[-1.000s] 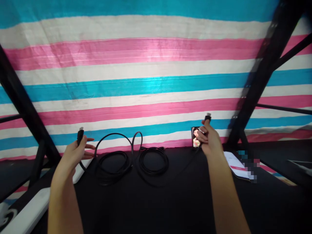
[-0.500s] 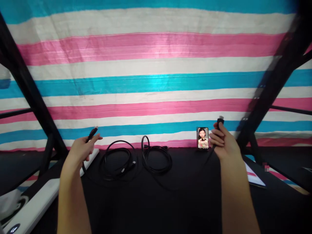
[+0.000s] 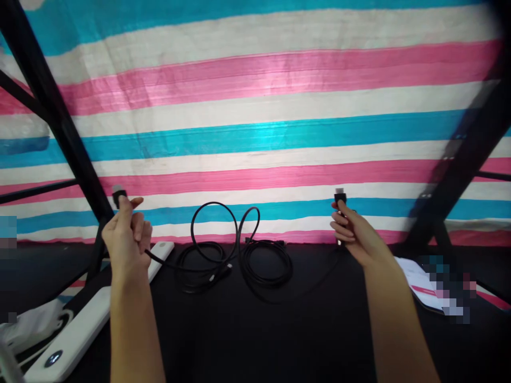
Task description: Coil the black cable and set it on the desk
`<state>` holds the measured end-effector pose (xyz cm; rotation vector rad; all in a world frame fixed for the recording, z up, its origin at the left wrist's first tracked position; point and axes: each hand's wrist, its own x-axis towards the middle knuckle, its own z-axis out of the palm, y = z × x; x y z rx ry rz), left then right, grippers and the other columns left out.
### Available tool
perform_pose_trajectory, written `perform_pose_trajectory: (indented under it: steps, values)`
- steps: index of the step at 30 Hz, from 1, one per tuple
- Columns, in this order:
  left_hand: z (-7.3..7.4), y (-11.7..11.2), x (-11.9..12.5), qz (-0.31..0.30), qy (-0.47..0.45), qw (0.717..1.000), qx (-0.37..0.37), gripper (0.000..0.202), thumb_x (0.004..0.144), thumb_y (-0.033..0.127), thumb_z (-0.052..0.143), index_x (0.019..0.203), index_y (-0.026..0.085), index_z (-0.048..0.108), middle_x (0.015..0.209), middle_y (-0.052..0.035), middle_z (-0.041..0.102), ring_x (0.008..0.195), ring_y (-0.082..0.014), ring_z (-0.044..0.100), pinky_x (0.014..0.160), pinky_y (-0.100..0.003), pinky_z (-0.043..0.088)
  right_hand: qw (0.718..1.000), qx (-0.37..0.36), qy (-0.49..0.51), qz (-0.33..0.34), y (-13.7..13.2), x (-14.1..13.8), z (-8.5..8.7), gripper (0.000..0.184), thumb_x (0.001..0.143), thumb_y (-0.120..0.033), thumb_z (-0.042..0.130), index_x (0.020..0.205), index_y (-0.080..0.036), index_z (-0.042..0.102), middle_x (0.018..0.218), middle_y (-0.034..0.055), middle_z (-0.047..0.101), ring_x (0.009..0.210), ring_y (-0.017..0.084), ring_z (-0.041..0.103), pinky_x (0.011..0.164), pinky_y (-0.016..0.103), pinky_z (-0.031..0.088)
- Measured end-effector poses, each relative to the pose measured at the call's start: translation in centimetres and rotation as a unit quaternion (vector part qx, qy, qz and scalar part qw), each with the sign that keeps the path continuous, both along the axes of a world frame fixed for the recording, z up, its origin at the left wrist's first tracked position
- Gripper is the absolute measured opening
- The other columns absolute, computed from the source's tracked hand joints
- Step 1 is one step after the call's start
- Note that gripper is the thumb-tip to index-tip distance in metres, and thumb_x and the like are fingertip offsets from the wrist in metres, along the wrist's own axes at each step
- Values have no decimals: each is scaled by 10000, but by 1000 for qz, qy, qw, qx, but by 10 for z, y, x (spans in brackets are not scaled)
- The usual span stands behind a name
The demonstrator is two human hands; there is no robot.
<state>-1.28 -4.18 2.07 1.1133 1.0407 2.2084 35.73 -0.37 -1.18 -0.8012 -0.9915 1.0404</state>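
Observation:
My left hand (image 3: pixel 130 231) is raised at the left, thumb and fingers closed on the black HDMI-type plug (image 3: pixel 120 197) of a cable, its metal tip pointing up. A second such plug (image 3: pixel 340 197) is pinched upright in my right hand (image 3: pixel 355 231) on the other side. Black cable (image 3: pixel 163 261) runs from the left hand toward a loose coil (image 3: pixel 199 290) on the dark table. Another coil (image 3: pixel 266 282) lies beside it, and a thin cable trails from there toward my right hand. More plug ends (image 3: pixel 221 272) rest among the loops.
A long white bar (image 3: pixel 83 330) and a white adapter-like block (image 3: pixel 34 322) with a cord lie at the left of the black table (image 3: pixel 247 340). A flat white-and-pink item (image 3: pixel 419 284) lies at right. Striped sheeting (image 3: pixel 255 127) and black frame posts (image 3: pixel 67 138) stand behind.
My left hand has turned upward and its plug now points up; its cable has lifted into a higher loop. The right hand shifted left in view, now covering most of the small phone-like screen.

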Motion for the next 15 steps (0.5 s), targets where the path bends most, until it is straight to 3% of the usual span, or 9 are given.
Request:
perform_pose_trajectory:
  steps: [3, 6, 11, 15]
  values:
    - [-3, 3, -7, 121, -35, 992, 29, 290, 836, 425, 496, 815, 141, 554, 375, 106, 268, 319, -52, 198, 318, -236, 121, 1000, -12, -13, 7, -2, -8, 0, 347, 646, -435, 759, 827, -180, 610, 519, -94, 333, 355, 5, 200, 290, 131, 122]
    - [-5, 3, -18, 157, -86, 984, 22, 253, 861, 389, 462, 796, 154, 534, 360, 105, 290, 315, -61, 226, 322, -241, 155, 1000, -8, -26, -6, -1, -8, -2, 343, 650, -440, 756, 828, -181, 616, 520, -92, 340, 353, 5, 218, 292, 126, 140]
    - [-5, -2, -28, 163, -114, 980, -4, 213, 868, 343, 468, 767, 168, 536, 334, 99, 304, 302, -73, 226, 318, -244, 178, 998, -20, -50, -28, 2, 0, -7, 341, 659, -447, 747, 832, -179, 624, 522, -88, 346, 349, 8, 238, 296, 138, 129]
    - [-2, -3, -19, 135, -44, 990, 11, 245, 815, 375, 555, 801, 133, 595, 358, 96, 305, 316, -62, 219, 308, -233, 129, 992, -11, -124, 13, 1, -9, -9, 330, 710, -463, 699, 861, -176, 638, 524, -83, 364, 349, 16, 271, 316, 152, 147]
